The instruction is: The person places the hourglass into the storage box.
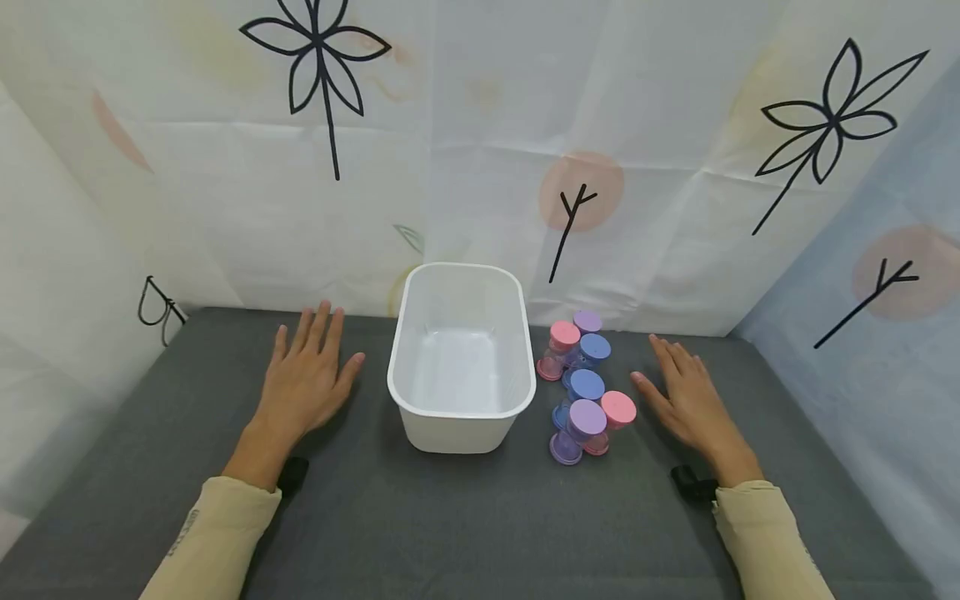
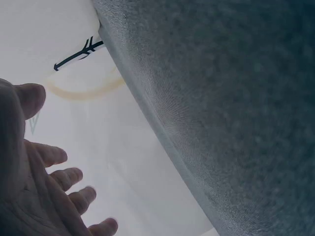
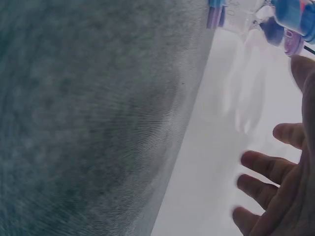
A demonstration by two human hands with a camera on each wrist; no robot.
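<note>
My left hand [image 1: 306, 379] lies palm down over the grey table, left of a white plastic bin [image 1: 461, 433], with fingers straight and spread. To the bin's right several hourglass sand timers stand clustered: a pink one [image 1: 565, 336] and a purple one [image 1: 587, 321] at the back, two blue ones, one of them [image 1: 585, 385] in the middle, then a purple one [image 1: 587, 419] and a pink one [image 1: 618, 409] in front. My right hand [image 1: 693, 408] is just right of them, fingers extended, holding nothing. In the right wrist view, timers [image 3: 290, 14] show beyond the thumb.
The grey tabletop [image 1: 465, 533] runs back to a white cloth backdrop [image 1: 480, 167] printed with flowers and leaves. More cloth [image 1: 900, 400] hangs along the right side. Each wrist wears a black strap, such as the one [image 1: 692, 483] on the right.
</note>
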